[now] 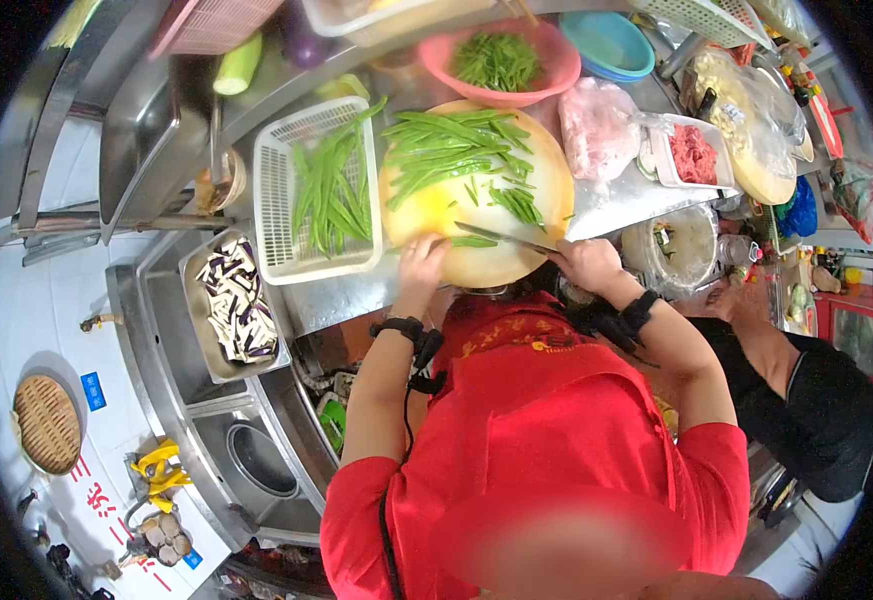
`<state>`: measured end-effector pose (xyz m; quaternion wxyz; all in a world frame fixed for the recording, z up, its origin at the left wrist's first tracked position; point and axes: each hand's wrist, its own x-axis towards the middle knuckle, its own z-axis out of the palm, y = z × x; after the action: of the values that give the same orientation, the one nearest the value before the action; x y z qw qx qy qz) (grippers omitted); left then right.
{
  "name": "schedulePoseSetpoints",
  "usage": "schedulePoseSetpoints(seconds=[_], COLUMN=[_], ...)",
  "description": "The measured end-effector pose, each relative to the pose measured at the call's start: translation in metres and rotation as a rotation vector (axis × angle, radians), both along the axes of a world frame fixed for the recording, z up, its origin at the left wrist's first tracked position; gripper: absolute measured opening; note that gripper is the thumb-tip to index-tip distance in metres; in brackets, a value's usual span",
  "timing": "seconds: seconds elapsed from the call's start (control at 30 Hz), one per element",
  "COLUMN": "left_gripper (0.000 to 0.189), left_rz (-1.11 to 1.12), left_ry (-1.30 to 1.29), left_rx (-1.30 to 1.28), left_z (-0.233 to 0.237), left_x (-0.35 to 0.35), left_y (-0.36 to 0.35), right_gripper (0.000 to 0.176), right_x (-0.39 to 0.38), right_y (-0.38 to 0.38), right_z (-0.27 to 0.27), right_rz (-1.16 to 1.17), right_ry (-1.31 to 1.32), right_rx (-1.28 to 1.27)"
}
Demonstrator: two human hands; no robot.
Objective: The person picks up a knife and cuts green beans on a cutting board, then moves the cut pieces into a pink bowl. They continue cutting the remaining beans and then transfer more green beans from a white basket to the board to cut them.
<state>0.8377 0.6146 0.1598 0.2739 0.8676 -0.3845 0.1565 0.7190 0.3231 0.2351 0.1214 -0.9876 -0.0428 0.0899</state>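
Observation:
My right hand (592,268) is closed around the handle of a kitchen knife (504,236), its blade pointing left across a round cutting board (553,180). My left hand (422,268) is at the board's lower left edge, fingers bent and pressed together on green beans (473,241) that lie by the blade. Exactly how many beans it grips is hidden. A pile of long flat green beans (441,150) covers the upper part of the board. Cut bean pieces (518,204) lie to the right, above the knife.
Left of the board stands a white basket (264,190) with whole beans. Behind are a pink bowl (436,62) of cut greens and blue bowls (606,45). A tray of meat (691,155) sits right; cut eggplant (238,305) is left. Another person (806,410) works close on the right.

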Motion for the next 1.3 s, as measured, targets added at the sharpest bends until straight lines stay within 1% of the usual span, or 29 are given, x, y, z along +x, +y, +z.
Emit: schedulePoseSetpoints(seconds=[0.1, 0.2, 0.23, 0.33, 0.47, 0.57, 0.63, 0.67, 0.73, 0.77, 0.83, 0.9, 0.97, 1.0, 1.03, 1.1, 1.23, 1.3], left_gripper=[0.022, 0.022, 0.021, 0.021, 0.021, 0.02, 0.018, 0.018, 0.017, 0.017, 0.02, 0.021, 0.022, 0.023, 0.023, 0.021, 0.019, 0.019], left_rz=[0.026, 0.015, 0.007, -0.017, -0.007, -0.005, 0.035, 0.036, 0.121, 0.121, 0.125, 0.122, 0.123, 0.109, 0.097, 0.084, 0.071, 0.065], left_ry=[0.044, 0.046, 0.028, 0.039, 0.063, 0.063, -0.107, -0.111, -0.107, -0.1, -0.08, -0.097, -0.105, -0.101, -0.095, -0.095, -0.104, -0.101], left_rx=[0.018, 0.001, -0.023, -0.018, -0.042, -0.044, -0.088, -0.09, -0.004, 0.001, 0.087, 0.093, 0.105, 0.094, 0.082, 0.056, 0.052, 0.057], left_z=[0.001, -0.007, -0.01, -0.003, -0.006, -0.004, 0.007, 0.007, 0.004, 0.002, 0.0, -0.007, -0.008, -0.006, -0.004, 0.0, 0.001, 0.001], left_x=[-0.005, -0.006, -0.004, -0.005, -0.009, -0.007, -0.004, -0.001, -0.001, -0.002, -0.001, 0.001, 0.0, 0.001, 0.001, 0.002, 0.002, 0.001], left_y=[-0.009, -0.012, -0.013, -0.017, -0.026, -0.022, -0.016, -0.01, 0.007, 0.012, 0.016, 0.015, 0.016, 0.014, 0.01, 0.003, -0.005, -0.005], right_gripper=[0.031, 0.032, 0.032, 0.034, 0.033, 0.032, 0.031, 0.03, 0.03, 0.03, 0.031, 0.032, 0.033, 0.032, 0.032, 0.03, 0.029, 0.029], right_x=[0.002, 0.01, 0.01, 0.008, 0.01, 0.014, 0.013, 0.012, 0.011, 0.011, 0.016, 0.021, 0.018, 0.017, 0.018, 0.018, 0.023, 0.023], right_y=[0.004, 0.018, 0.013, 0.008, 0.02, 0.018, 0.012, 0.01, 0.011, 0.015, 0.026, 0.023, 0.014, 0.014, 0.014, 0.018, 0.025, 0.021], right_z=[0.009, -0.011, -0.013, 0.007, -0.013, -0.015, -0.007, -0.001, 0.005, -0.002, -0.017, -0.016, -0.022, -0.001, 0.008, 0.016, -0.009, 0.001], right_rz=[-0.007, -0.054, -0.053, -0.022, -0.047, -0.036, -0.031, -0.028, -0.012, -0.011, -0.01, -0.009, -0.009, -0.011, -0.008, -0.055, -0.06, -0.05], right_ry=[0.063, 0.098, 0.095, 0.051, 0.079, 0.043, -0.004, 0.001, 0.021, 0.028, 0.039, 0.04, -0.016, -0.032, -0.03, 0.097, 0.132, 0.103], right_rx=[0.005, -0.044, -0.047, 0.021, -0.049, -0.028, 0.004, 0.003, -0.012, -0.009, -0.025, -0.028, 0.02, 0.006, 0.003, -0.022, -0.046, -0.001])
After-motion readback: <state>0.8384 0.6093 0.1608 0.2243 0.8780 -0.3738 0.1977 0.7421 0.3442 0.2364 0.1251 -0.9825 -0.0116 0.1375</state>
